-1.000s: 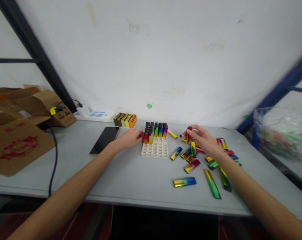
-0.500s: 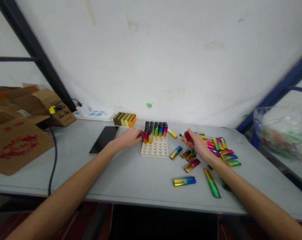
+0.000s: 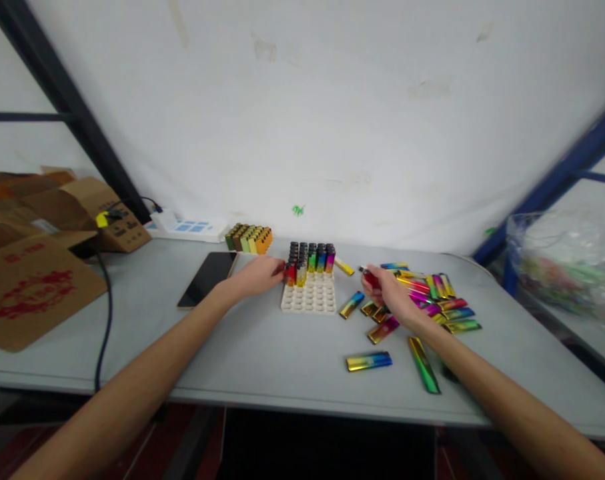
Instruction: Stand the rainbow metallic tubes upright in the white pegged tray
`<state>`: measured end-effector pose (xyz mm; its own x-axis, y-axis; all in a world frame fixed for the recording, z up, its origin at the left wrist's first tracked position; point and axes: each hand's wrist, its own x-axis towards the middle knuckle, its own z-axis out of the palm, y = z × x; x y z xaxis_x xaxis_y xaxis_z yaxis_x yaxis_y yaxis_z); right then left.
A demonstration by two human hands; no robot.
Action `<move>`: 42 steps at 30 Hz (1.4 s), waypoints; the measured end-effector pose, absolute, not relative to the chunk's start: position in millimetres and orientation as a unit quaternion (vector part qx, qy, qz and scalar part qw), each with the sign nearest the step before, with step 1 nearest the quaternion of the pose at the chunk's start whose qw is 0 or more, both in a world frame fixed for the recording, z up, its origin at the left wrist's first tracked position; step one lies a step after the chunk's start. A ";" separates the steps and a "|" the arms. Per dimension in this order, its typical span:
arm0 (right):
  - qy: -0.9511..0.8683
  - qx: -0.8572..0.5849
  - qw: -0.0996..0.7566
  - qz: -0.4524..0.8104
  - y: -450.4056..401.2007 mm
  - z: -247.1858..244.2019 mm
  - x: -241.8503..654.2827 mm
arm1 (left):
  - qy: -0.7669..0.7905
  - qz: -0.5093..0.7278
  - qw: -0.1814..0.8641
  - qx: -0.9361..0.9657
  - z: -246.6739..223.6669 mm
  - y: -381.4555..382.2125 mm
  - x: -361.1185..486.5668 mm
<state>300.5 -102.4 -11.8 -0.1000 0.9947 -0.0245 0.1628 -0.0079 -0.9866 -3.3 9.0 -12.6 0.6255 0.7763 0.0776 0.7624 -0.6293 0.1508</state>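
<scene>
A white tray with rows of holes (image 3: 308,305) lies mid-table, its back part filled with upright lighters, several with dark tops. My left hand (image 3: 261,275) is at the tray's left edge, fingers closed together beside a red lighter (image 3: 291,275) standing there. Whether the fingertips grip that lighter or only touch it is hidden. In my right hand (image 3: 393,293) a red lighter (image 3: 371,279) is held, its metal top pointing left. Below and beside this hand lie loose shiny lighters, among them a yellow-blue one (image 3: 369,361) and a gold-green one (image 3: 424,365).
A tablet-like dark slab (image 3: 207,279) lies left of the tray. Behind it stand a block of lighters (image 3: 249,239) and a white power strip (image 3: 192,229). Cardboard boxes (image 3: 37,287) and a black cable (image 3: 107,320) are at left; a clear plastic bag (image 3: 562,267) is at right.
My right hand has moved slightly down and left, and the red lighter's metal top shows more clearly. My left hand stays at the tray's edge.
</scene>
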 end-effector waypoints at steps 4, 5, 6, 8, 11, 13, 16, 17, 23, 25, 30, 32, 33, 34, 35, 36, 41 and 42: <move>-0.614 -0.482 0.441 0.443 -102.1 -3.7 300.2 | 0.423 0.074 0.051 0.902 -14.8 10.2 -4.6; -0.642 -0.475 0.434 0.416 -101.9 -0.8 300.3 | 0.422 0.076 0.053 0.902 -15.4 10.5 -5.0; -0.673 -0.470 0.418 0.388 -101.5 2.0 300.2 | 0.421 0.076 0.056 0.902 -16.0 10.7 -5.3; -0.724 -0.454 0.386 0.347 -99.5 6.9 297.8 | 0.423 0.077 0.059 0.901 -16.9 10.8 -5.4; -0.761 -0.439 0.388 0.279 -93.7 12.8 285.5 | 0.424 0.084 0.053 0.900 -17.3 10.3 -4.6; -0.775 -0.443 0.393 0.221 -89.0 17.4 271.0 | 0.422 0.088 0.052 0.901 -16.9 9.6 -3.8; -0.802 -0.436 0.356 0.198 -82.0 24.4 244.2 | 0.421 0.086 0.057 0.901 -15.9 8.6 -3.2; -0.810 -0.432 0.343 0.196 -79.6 25.7 235.6 | 0.421 0.085 0.059 0.901 -15.6 8.3 -3.2; -0.853 -0.423 0.287 0.105 -64.7 15.3 206.9 | 0.433 0.074 0.038 0.898 -12.0 4.2 -2.0; -0.862 -0.428 0.262 0.074 -61.9 10.6 206.0 | 0.434 0.068 0.032 0.898 -10.4 3.0 -1.0; -0.886 -0.412 0.213 0.004 -58.6 12.9 207.6 | 0.437 0.068 0.032 0.896 -10.7 3.4 -0.3; -0.898 -0.396 0.193 -0.007 -57.6 17.9 205.3 | 0.434 0.072 0.032 0.897 -12.4 4.6 -0.8; -0.903 -0.389 0.181 -0.011 -57.3 20.5 203.0 | 0.430 0.076 0.034 0.899 -13.3 5.2 -1.2; -0.907 -0.385 0.170 -0.015 -57.1 22.8 200.1 | 0.426 0.081 0.038 0.900 -14.0 5.7 -1.5; -0.910 -0.382 0.159 -0.019 -57.2 24.7 196.8 | 0.422 0.085 0.043 0.901 -14.6 6.1 -1.8; -0.912 -0.381 0.150 -0.024 -57.4 26.2 193.3 | 0.420 0.089 0.049 0.902 -14.9 6.4 -2.1; -0.908 -0.378 0.179 -0.010 -58.7 30.4 190.4 | 0.427 0.079 0.060 0.899 -12.3 4.4 -1.9; -0.903 -0.381 0.199 -0.001 -59.1 31.7 195.7 | 0.426 0.080 0.057 0.899 -11.2 3.4 -1.5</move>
